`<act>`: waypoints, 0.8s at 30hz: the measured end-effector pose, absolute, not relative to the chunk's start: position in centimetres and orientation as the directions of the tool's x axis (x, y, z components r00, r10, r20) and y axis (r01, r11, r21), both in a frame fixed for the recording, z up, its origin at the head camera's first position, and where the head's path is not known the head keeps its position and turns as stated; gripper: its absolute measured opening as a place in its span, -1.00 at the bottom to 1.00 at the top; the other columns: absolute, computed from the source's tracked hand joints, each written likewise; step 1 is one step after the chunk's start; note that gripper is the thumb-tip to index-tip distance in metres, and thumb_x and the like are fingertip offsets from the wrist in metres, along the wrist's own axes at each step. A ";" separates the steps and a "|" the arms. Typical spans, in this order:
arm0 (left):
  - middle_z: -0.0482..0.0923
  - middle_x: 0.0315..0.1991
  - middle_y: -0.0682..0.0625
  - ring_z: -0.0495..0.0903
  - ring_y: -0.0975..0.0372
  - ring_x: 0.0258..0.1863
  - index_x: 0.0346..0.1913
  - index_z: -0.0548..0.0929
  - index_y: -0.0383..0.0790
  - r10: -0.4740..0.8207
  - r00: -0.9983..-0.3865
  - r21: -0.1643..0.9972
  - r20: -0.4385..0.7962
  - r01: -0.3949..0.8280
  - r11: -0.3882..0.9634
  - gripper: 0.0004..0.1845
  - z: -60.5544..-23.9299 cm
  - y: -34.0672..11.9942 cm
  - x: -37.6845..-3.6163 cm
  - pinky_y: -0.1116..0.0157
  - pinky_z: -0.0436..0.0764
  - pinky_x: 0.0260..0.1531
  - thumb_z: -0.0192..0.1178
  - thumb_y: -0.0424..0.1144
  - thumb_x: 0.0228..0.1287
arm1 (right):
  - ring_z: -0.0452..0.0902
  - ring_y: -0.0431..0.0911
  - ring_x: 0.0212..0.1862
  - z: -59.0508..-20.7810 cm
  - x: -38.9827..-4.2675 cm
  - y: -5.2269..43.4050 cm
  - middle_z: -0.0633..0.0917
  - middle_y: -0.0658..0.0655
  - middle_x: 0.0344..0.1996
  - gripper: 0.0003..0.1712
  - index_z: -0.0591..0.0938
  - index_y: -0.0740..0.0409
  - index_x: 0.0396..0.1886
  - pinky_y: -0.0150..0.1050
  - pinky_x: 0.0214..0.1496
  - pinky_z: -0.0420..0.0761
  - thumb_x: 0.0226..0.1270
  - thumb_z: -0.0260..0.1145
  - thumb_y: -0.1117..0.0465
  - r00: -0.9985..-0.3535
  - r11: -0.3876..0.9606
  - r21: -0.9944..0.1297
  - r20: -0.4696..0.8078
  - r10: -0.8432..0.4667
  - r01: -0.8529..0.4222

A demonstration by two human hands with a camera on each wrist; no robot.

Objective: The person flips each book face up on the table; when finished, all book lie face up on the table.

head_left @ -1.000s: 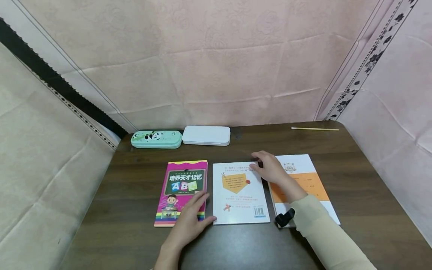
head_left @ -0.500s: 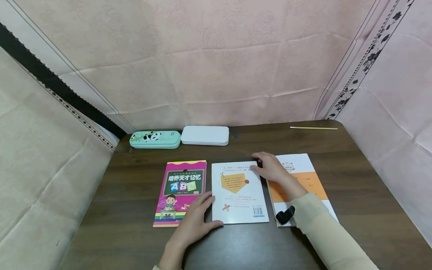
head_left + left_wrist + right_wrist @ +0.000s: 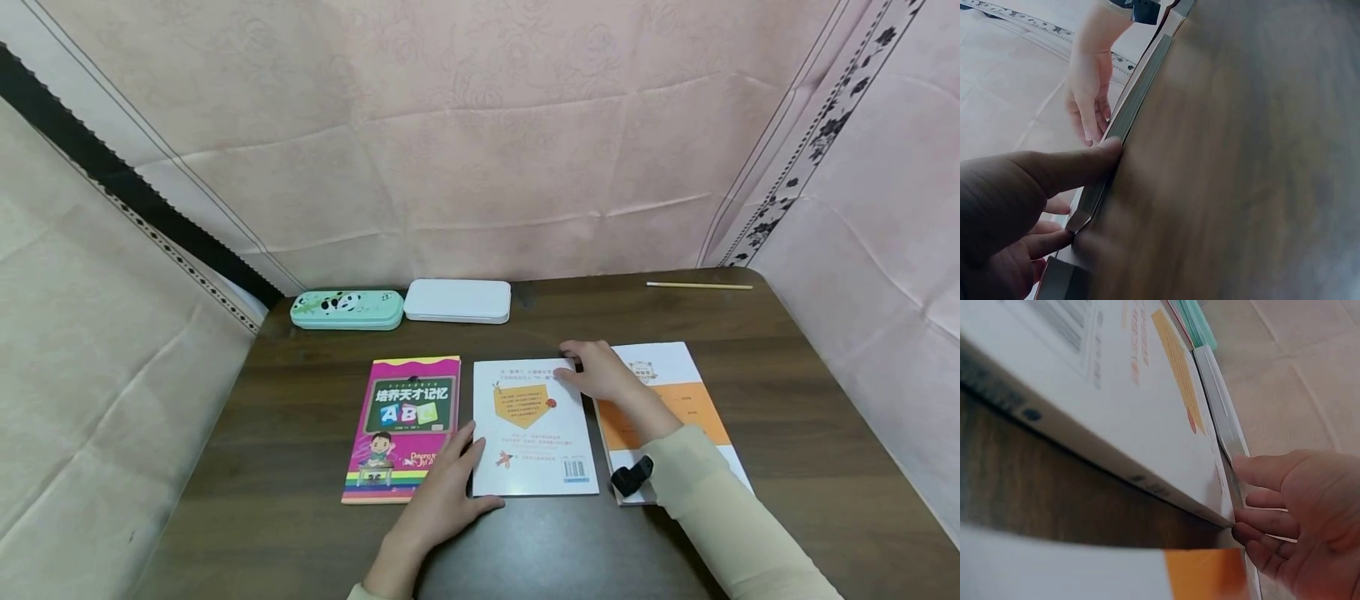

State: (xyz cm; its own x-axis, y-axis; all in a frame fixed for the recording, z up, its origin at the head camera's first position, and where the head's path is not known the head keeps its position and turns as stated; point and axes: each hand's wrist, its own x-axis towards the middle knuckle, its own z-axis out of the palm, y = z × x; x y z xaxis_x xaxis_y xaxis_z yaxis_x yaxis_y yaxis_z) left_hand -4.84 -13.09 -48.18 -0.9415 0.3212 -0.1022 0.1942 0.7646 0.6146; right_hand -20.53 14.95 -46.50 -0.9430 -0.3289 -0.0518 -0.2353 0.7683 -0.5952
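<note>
A white book (image 3: 534,454) with a yellow pentagon label and a barcode lies flat on the table in the middle of the head view. My left hand (image 3: 441,498) is at its near left corner. In the left wrist view, the left thumb (image 3: 1079,167) rests along the near page edge and the fingers touch the corner. My right hand (image 3: 600,372) is at the far right corner, its fingers (image 3: 1266,522) loosely bent against the edge in the right wrist view. The right forearm covers part of an orange and white book (image 3: 686,412).
Left of the white book lies a pink book (image 3: 401,408), partly behind my left hand. A mint pencil case (image 3: 347,311) and a white case (image 3: 457,302) stand at the table's back edge. A thin pale stick (image 3: 699,286) lies at the back right.
My left hand has slid slightly right along the white book's near edge, uncovering more of the pink book. The right hand stays at the far corner. The books look unmoved.
</note>
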 end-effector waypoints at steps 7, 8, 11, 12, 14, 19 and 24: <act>-0.03 0.62 -0.14 0.07 -0.08 0.54 0.49 0.36 -0.27 0.327 -0.943 0.601 -0.055 0.230 0.765 -0.01 -48.4 -12.9 -4.7 -0.09 0.35 0.38 0.54 0.10 0.07 | 0.53 0.21 0.22 -46.1 -20.1 14.2 0.58 0.38 0.24 -0.38 0.50 0.34 0.35 0.16 0.29 0.51 0.41 0.39 0.12 -0.952 0.825 -0.520 -0.063 -0.298 -0.224; -0.03 0.62 -0.15 0.07 -0.09 0.54 0.49 0.36 -0.29 0.334 -0.942 0.598 -0.047 0.241 0.764 -0.01 -48.4 -12.9 -4.7 -0.09 0.35 0.38 0.53 0.10 0.07 | 0.54 0.20 0.21 -46.0 -20.1 14.1 0.59 0.37 0.24 -0.38 0.51 0.33 0.34 0.15 0.28 0.52 0.40 0.39 0.11 -0.956 0.832 -0.512 -0.063 -0.286 -0.215; 0.00 0.61 -0.17 0.09 -0.10 0.54 0.48 0.37 -0.31 0.348 -0.937 0.589 -0.034 0.262 0.764 -0.03 -48.4 -12.7 -4.7 -0.09 0.34 0.38 0.51 0.10 0.11 | 0.56 0.20 0.17 -45.6 -20.0 13.9 0.62 0.36 0.19 -0.41 0.55 0.31 0.30 0.16 0.26 0.54 0.39 0.41 0.10 -0.965 0.839 -0.506 -0.049 -0.258 -0.199; 0.01 0.61 -0.19 0.10 -0.11 0.53 0.47 0.37 -0.32 0.351 -0.936 0.589 -0.031 0.267 0.763 -0.04 -48.4 -12.7 -4.8 -0.09 0.34 0.38 0.51 0.10 0.11 | 0.57 0.20 0.16 -45.6 -20.0 13.9 0.63 0.35 0.18 -0.43 0.57 0.30 0.29 0.16 0.25 0.54 0.38 0.41 0.11 -0.966 0.838 -0.509 -0.041 -0.255 -0.200; 0.02 0.60 -0.20 0.10 -0.11 0.53 0.47 0.37 -0.33 0.352 -0.935 0.588 -0.028 0.270 0.762 -0.04 -48.4 -12.6 -4.8 -0.10 0.34 0.38 0.51 0.09 0.12 | 0.57 0.19 0.15 -45.5 -20.0 14.0 0.64 0.34 0.16 -0.49 0.59 0.29 0.26 0.16 0.23 0.55 0.40 0.38 0.16 -0.964 0.825 -0.523 -0.021 -0.263 -0.214; 0.01 0.60 -0.21 0.09 -0.12 0.54 0.47 0.36 -0.35 0.350 -0.936 0.593 -0.044 0.257 0.763 -0.04 -48.3 -12.7 -4.7 -0.11 0.32 0.39 0.51 0.09 0.12 | 0.56 0.11 0.02 -45.8 -20.2 15.3 0.65 0.30 0.09 -0.61 0.63 0.31 0.18 0.05 0.13 0.62 0.38 0.23 0.48 -0.918 0.755 -0.562 0.021 -0.395 -0.338; -0.01 0.61 -0.21 0.07 -0.13 0.54 0.48 0.34 -0.35 0.345 -0.937 0.592 -0.064 0.242 0.769 -0.04 -48.1 -12.7 -4.8 -0.12 0.30 0.40 0.51 0.06 0.13 | 0.53 0.09 0.07 -45.4 -20.5 16.5 0.60 0.21 0.11 -0.48 0.67 0.19 0.18 0.01 0.15 0.62 0.24 0.33 0.58 -0.860 0.716 -0.543 0.020 -0.510 -0.438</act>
